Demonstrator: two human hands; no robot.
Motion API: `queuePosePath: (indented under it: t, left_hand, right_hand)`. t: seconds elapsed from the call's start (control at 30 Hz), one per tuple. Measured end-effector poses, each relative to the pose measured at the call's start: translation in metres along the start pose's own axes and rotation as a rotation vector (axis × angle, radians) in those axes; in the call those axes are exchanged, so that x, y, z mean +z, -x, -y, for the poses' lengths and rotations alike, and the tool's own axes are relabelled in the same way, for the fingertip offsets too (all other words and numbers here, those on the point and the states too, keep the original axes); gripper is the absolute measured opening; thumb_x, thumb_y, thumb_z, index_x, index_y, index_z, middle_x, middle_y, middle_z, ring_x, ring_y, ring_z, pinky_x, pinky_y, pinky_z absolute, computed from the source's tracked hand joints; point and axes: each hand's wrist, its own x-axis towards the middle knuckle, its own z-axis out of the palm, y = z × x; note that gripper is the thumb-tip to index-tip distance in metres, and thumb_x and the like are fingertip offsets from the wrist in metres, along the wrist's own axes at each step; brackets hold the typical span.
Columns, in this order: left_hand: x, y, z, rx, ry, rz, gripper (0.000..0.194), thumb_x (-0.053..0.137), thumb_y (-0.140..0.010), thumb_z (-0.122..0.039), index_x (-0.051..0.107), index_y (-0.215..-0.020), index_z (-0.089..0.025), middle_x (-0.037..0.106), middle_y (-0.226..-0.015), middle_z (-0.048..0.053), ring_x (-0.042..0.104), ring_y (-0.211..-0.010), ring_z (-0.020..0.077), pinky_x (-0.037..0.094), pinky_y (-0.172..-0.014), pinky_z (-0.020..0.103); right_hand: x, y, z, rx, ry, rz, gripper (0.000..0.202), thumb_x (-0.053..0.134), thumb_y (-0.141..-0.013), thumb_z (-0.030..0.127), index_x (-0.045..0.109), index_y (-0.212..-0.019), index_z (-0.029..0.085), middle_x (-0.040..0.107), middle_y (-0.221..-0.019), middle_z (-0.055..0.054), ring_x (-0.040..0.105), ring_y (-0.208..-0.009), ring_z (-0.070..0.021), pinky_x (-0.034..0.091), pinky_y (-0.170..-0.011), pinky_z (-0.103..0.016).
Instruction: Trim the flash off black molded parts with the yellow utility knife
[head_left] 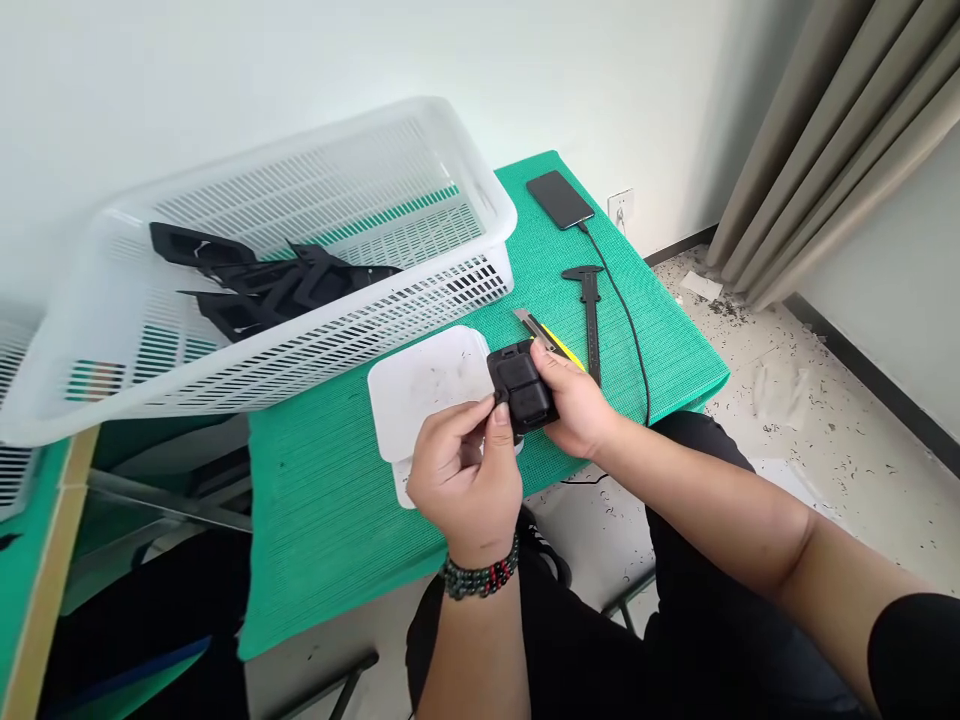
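Note:
A black molded plastic part (523,386) with two raised rounded blocks is held between my two hands above the table's front edge. My right hand (576,402) grips its right side, thumb on the top edge and fingers underneath. Thumb and forefinger of my left hand (466,458) pinch the part's lower left corner; whatever small bit is between these fingertips is hidden. A yellow and black utility knife (545,337) with its blade out shows just behind my right thumb; I cannot tell whether it touches the hand. White flat lids or sheets (424,385) lie under and left of the part.
A white slotted basket (360,345) with several black plastic pieces (292,285) stands at the back left. A black caliper (591,315) and a phone (560,199) with a cable (626,305) lie right on the green-covered table (330,530). Black scraps litter the floor (780,400).

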Motion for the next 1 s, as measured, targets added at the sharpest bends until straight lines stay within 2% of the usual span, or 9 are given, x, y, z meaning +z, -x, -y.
queuePosePath:
  t: [0.1, 0.2, 0.3, 0.4, 0.6, 0.73, 0.9, 1.0]
  left_hand:
    - [-0.005, -0.006, 0.010, -0.119, 0.052, -0.049, 0.018, 0.074, -0.087, -0.034, 0.076, -0.092, -0.017, 0.077, -0.088, 0.006, 0.073, -0.080, 0.0186, 0.061, -0.072, 0.033]
    - [-0.011, -0.012, 0.023, -0.210, 0.114, -0.115, 0.021, 0.078, -0.084, -0.037, 0.077, -0.091, -0.017, 0.078, -0.089, 0.006, 0.074, -0.083, 0.0210, 0.062, -0.077, 0.036]
    - [-0.013, -0.014, 0.029, -0.229, 0.144, -0.151, 0.023, 0.082, -0.079, -0.038, 0.077, -0.088, -0.018, 0.078, -0.088, 0.006, 0.073, -0.083, 0.0215, 0.062, -0.078, 0.037]
    - [-0.010, -0.012, 0.025, -0.215, 0.154, -0.140, 0.021, 0.080, -0.082, -0.037, 0.077, -0.088, -0.018, 0.077, -0.085, 0.005, 0.072, -0.080, 0.0195, 0.061, -0.076, 0.034]
    - [-0.002, -0.002, 0.013, -0.175, 0.128, -0.023, 0.018, 0.076, -0.086, -0.036, 0.076, -0.090, -0.018, 0.076, -0.083, 0.004, 0.071, -0.076, 0.0163, 0.058, -0.070, 0.029]
    - [0.003, 0.003, 0.008, -0.158, 0.082, 0.031, 0.020, 0.074, -0.087, -0.037, 0.075, -0.087, -0.018, 0.075, -0.081, 0.004, 0.070, -0.072, 0.0157, 0.057, -0.066, 0.028]
    - [0.008, 0.007, 0.002, -0.107, 0.079, 0.069, 0.017, 0.072, -0.090, -0.034, 0.075, -0.091, -0.017, 0.073, -0.082, 0.004, 0.069, -0.073, 0.0157, 0.056, -0.064, 0.028]
    - [0.010, 0.009, -0.001, -0.051, 0.089, 0.082, 0.014, 0.071, -0.092, -0.031, 0.075, -0.092, -0.018, 0.071, -0.083, 0.004, 0.068, -0.072, 0.0147, 0.055, -0.061, 0.026]
  right_hand:
    - [0.004, 0.009, -0.007, 0.035, 0.096, 0.117, 0.058, 0.075, -0.073, 0.077, 0.064, -0.075, 0.020, 0.063, -0.065, 0.002, 0.058, -0.062, -0.0141, 0.050, -0.059, -0.026]
    - [0.006, 0.019, -0.012, 0.071, 0.225, 0.249, 0.062, 0.076, -0.069, 0.080, 0.061, -0.069, 0.020, 0.055, -0.059, 0.005, 0.048, -0.054, -0.0107, 0.043, -0.052, -0.024]
    - [0.009, 0.023, -0.015, 0.054, 0.257, 0.278, 0.063, 0.073, -0.070, 0.081, 0.058, -0.067, 0.020, 0.052, -0.058, 0.006, 0.045, -0.053, -0.0098, 0.041, -0.051, -0.023]
    - [0.010, 0.020, -0.016, 0.004, 0.197, 0.222, 0.063, 0.073, -0.070, 0.081, 0.059, -0.067, 0.020, 0.054, -0.060, 0.004, 0.048, -0.056, -0.0107, 0.045, -0.055, -0.024]
    - [0.007, 0.010, -0.008, -0.073, 0.110, 0.085, 0.057, 0.075, -0.071, 0.076, 0.063, -0.073, 0.021, 0.064, -0.069, 0.000, 0.063, -0.075, -0.0171, 0.053, -0.069, -0.029]
    - [0.003, 0.007, 0.001, -0.111, 0.063, 0.012, 0.051, 0.076, -0.074, 0.070, 0.062, -0.076, 0.022, 0.066, -0.074, -0.001, 0.066, -0.084, -0.0200, 0.055, -0.073, -0.030]
    - [-0.003, 0.001, 0.004, -0.088, 0.037, -0.069, 0.046, 0.072, -0.081, 0.067, 0.063, -0.084, 0.022, 0.068, -0.081, -0.002, 0.065, -0.086, -0.0206, 0.054, -0.074, -0.032]
    - [-0.007, -0.003, 0.004, -0.051, -0.017, -0.136, 0.045, 0.072, -0.082, 0.067, 0.063, -0.089, 0.023, 0.066, -0.079, -0.001, 0.062, -0.078, -0.0186, 0.052, -0.069, -0.031]
